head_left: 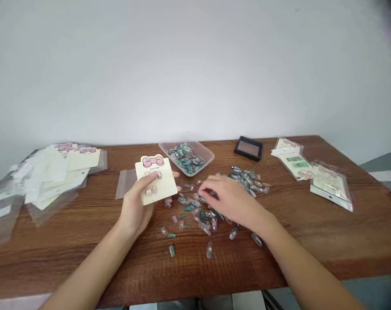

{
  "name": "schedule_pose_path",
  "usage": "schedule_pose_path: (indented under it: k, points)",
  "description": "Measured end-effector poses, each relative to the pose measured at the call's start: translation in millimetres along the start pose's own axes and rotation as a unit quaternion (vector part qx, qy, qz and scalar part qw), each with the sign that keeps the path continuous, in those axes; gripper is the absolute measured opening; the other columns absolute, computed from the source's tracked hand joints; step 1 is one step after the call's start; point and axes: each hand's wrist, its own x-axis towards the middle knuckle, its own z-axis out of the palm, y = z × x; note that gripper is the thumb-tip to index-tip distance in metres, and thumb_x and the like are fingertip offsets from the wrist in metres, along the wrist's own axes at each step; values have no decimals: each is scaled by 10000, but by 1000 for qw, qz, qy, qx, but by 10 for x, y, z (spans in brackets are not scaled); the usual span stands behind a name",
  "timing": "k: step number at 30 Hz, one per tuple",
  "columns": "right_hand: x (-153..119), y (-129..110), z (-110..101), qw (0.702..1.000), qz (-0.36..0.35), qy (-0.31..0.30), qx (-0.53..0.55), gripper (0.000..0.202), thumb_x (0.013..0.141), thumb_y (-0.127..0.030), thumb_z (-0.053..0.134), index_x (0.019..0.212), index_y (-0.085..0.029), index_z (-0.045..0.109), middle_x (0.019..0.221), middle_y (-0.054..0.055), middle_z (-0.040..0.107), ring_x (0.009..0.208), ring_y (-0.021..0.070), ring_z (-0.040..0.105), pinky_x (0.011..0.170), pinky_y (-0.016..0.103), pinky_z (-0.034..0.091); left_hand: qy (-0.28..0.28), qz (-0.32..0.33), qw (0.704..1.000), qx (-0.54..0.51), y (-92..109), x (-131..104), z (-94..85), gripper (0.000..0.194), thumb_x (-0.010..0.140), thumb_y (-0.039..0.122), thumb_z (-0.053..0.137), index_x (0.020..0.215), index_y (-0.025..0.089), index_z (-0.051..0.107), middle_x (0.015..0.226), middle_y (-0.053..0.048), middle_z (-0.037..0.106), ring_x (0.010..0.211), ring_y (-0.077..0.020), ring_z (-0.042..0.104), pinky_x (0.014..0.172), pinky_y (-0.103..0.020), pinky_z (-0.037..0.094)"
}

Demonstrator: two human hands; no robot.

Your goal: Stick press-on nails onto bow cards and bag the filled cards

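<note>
Nearest on the counter (143, 271) I find loose nail tips (209, 249), then my left grip (135, 210) clasping the bow-topped card (164, 187) and my right grip (226, 196), contents not determinable, at the pile (197, 211) before the clear tub (210, 156); I judge selection underway, the next move calling for a fine pinch.
</note>
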Motion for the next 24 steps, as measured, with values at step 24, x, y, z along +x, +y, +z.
schedule_pose_path:
  k: [24]
  points:
    - [-23,344,-120,980,191,-14,-60,84,879,-266,611,895,-249,692,883,-3,728,762,174,648,561,262,347,-37,-21,999,4,-8,-31,-13,452,877,252,586,1309,122,577,985,-119,774,818,-294,754,517,-287,554]
